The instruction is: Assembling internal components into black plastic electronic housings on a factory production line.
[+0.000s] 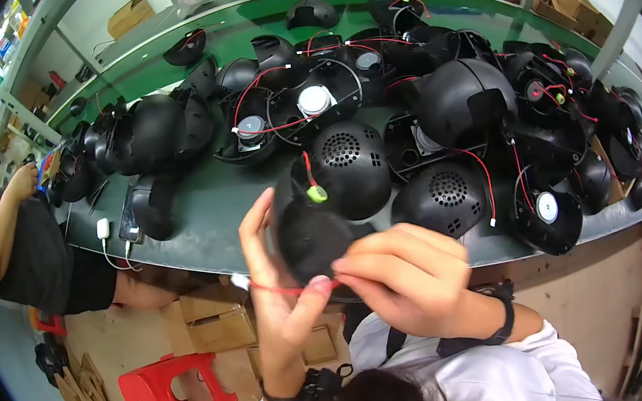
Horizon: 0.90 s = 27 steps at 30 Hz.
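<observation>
My left hand is wrapped round a curved black plastic shell, raised in front of the table's near edge. Across the left palm and under the thumb runs a red cable, with a white plug at its free end. My right hand is closed in a pinch at the shell's lower edge, where the red cable runs in to its fingertips; the exact pinch point is hidden. Just beyond, a yellow-green blob on a short red wire shows against the black parts.
Black domed shells, some with speakers and red wires, crowd the dark green table. A phone and white charger lie at left. Another person's arm is at the far left. A red stool and cardboard are below.
</observation>
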Available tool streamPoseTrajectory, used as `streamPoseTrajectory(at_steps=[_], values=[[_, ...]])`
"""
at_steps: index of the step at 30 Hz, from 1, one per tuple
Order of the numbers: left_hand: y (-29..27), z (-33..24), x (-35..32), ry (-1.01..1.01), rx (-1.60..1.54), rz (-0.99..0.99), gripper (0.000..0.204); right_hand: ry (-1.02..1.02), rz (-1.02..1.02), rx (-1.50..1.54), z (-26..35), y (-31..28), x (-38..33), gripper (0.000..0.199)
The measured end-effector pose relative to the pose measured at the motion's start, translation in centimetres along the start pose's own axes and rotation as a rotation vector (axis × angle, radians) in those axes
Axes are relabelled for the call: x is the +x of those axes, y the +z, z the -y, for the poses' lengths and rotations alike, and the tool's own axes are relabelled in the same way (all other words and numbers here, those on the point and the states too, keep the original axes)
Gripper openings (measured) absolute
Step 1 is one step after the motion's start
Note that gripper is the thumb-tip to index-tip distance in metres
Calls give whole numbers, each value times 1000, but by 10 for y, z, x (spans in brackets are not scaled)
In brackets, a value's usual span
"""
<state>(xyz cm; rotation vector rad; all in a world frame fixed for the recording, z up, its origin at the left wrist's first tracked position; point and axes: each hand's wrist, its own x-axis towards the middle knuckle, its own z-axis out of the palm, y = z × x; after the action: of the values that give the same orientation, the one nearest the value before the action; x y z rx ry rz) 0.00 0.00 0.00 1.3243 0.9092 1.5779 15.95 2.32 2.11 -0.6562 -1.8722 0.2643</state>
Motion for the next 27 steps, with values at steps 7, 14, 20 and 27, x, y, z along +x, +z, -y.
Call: streamPoseTrajectory(at_steps=[7,14,20,27], values=[[-46,-1,-10,-4,1005,-153,76,459,194,527,-10,52,-2,8],[-55,37,10,240,506,-35,29,261,214,282,-7,54,12,11],[-42,29,16,157,356,57,29,114,243,-30,-6,52,22,11],[-23,19,17,140,602,66,47,170,297,337,-7,58,25,23]])
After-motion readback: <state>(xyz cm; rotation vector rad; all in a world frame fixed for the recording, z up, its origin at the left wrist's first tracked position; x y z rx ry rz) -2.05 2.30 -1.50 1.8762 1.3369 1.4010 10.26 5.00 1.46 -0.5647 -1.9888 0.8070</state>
